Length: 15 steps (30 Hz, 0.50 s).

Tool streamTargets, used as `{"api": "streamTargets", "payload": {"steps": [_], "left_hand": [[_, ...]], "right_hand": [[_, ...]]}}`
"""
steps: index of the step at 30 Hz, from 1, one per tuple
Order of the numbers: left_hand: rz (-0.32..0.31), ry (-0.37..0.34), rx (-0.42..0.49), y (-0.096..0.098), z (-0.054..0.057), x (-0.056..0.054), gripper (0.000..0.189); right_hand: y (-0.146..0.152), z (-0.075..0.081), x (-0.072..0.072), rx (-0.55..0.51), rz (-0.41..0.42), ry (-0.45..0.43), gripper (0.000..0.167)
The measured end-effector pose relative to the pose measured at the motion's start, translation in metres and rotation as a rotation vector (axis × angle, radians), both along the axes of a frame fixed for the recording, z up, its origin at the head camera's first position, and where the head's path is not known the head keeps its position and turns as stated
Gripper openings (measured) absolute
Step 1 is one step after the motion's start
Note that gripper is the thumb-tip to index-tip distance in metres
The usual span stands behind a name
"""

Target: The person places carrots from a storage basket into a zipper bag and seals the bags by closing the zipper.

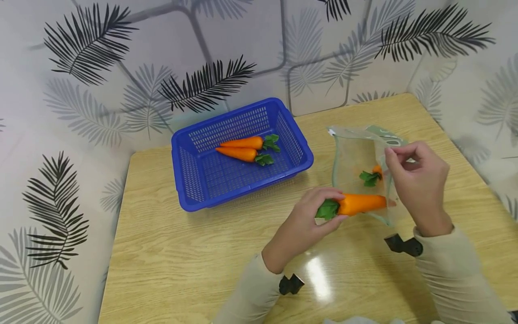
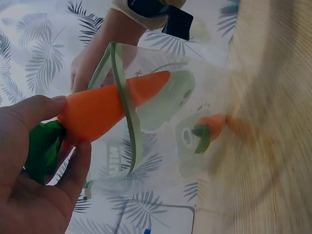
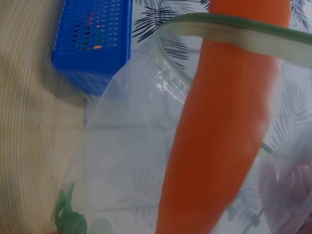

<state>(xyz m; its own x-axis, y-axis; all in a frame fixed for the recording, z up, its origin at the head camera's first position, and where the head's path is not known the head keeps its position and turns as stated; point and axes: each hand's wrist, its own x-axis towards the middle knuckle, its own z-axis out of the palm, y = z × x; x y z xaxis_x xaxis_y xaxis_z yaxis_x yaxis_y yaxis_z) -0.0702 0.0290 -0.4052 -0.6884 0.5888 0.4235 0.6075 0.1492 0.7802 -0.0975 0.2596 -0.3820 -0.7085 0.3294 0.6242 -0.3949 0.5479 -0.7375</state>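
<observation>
My left hand (image 1: 313,218) grips a toy carrot (image 1: 360,204) by its thick, leafy end. The carrot's pointed part has passed through the mouth of a clear zip bag (image 2: 161,117) with a green-edged opening. Pinching the bag's rim on the far side is my right hand (image 1: 422,180); its fingertips are only partly visible. Inside the bag lies another carrot (image 2: 210,127) with green leaves, down near the table. In the right wrist view the held carrot (image 3: 219,131) shows large, mostly behind the clear plastic.
A blue plastic basket (image 1: 243,186) stands left of the bag with two carrots (image 1: 238,153) in it. The wooden table (image 1: 162,261) meets a leaf-patterned backdrop (image 1: 243,36) at the back and sides.
</observation>
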Motion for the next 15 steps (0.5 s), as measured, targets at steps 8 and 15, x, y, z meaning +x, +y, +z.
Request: {"api": "streamTargets", "payload": {"steps": [8,15], "left_hand": [[-0.038,0.029,-0.02,0.015,-0.002,-0.004,0.036],[-0.054,0.035,-0.103,0.025,-0.004,-0.009,0.034]], "right_hand": [[0.001,-0.004,-0.001,0.029,0.006,0.005,0.01],[0.0,-0.005,0.0,0.049,0.008,0.02,0.011]]}}
